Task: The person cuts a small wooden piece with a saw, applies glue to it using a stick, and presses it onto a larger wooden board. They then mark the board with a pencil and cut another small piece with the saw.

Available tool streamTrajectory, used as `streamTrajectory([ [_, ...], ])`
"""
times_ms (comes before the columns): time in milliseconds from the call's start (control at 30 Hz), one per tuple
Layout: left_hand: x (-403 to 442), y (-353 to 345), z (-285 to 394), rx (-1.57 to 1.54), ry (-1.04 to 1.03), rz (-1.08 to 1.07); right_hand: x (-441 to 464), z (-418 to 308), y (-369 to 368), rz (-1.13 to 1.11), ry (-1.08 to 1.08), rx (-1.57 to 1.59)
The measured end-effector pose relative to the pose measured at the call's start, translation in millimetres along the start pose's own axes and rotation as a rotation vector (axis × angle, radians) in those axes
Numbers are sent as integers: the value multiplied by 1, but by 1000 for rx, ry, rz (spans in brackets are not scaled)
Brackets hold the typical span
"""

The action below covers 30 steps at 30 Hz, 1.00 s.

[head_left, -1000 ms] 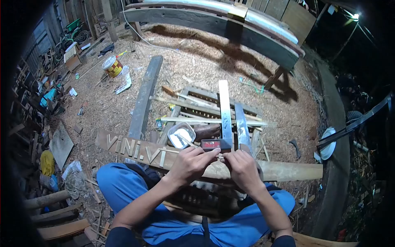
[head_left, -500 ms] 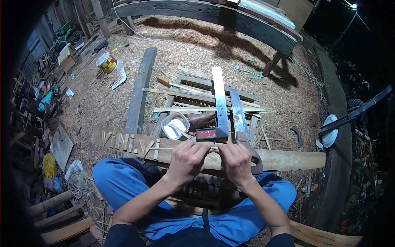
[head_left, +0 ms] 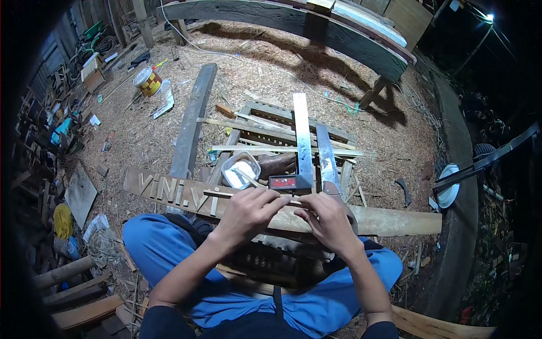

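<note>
Over the long plank [head_left: 398, 220], the left hand [head_left: 248, 213] pinches a thin wooden strip [head_left: 218, 194] between its fingers, the strip's three-o'clock end meeting the right hand [head_left: 332, 219], whose finger grip I cannot make out.

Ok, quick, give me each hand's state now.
Left hand: closed, holding a thin wooden strip.
Right hand: partly curled at the strip; whether it grips cannot be told.

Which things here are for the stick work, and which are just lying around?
Probably part of it:
thin stick being held
long board
stick letters
plastic tub
metal square
saw

Seem just lying about:
checkered bucket
yellow bundle
round white thing
</note>
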<state>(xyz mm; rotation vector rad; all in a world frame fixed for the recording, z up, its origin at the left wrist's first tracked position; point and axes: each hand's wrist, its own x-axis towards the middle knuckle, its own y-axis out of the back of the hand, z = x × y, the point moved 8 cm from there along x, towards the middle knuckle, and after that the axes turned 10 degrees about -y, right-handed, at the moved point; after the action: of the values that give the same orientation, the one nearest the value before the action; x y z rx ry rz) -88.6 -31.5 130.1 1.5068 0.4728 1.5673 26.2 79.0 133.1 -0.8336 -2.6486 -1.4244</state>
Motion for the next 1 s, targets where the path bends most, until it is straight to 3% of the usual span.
streamTrajectory([
  [67,3,5,-3,-26,-20,60,-1,-3,0,41,42,-43],
  [133,7,9,1,-17,-16,40,-4,-13,2,162,165,-353],
  [233,9,7,3,-2,-12,27,-6,-15,7,236,216,-421],
  [367,8,7,5,18,3,49,-7,-11,2,214,192,-405],
  [900,1,0,8,91,154,113,-12,-17,-7,473,69,-434],
  [1000,0,-4,7,18,256,185,-14,-19,-8,513,63,-421],
])
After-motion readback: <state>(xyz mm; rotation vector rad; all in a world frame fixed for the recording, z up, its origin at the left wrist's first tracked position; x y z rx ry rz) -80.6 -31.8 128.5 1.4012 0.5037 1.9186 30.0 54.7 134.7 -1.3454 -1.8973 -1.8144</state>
